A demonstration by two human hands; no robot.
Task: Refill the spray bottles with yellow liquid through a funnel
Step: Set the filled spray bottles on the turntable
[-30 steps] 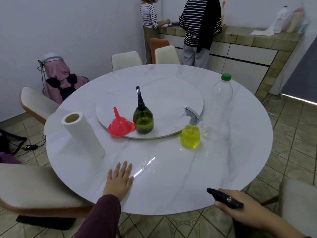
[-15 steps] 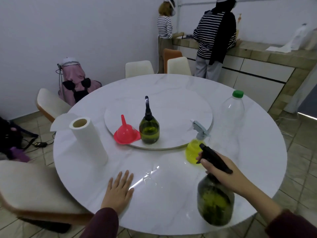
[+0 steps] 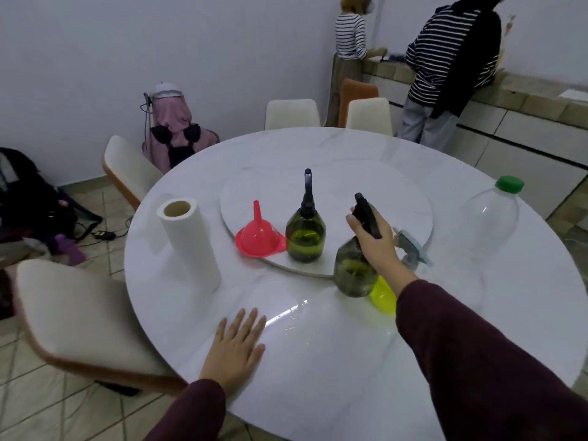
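Two hands are out. Nearest, the left hand lies flat on the white worktop, fingers straight, holding nothing. Farther right, the right hand has its fingers wrapped round the black spray top of a dark green bottle, low over the worktop. It looks smooth and slippery, so the neck seems best to hold. Behind it sits a yellow bottle. Farther left stand another green bottle and a red funnel.

Home dining rm/kitchen: round marble counter w/ lazy Susan, cream dining chairs around it, tiled floor, tiled kitchen worktop far right w/ two people at it.
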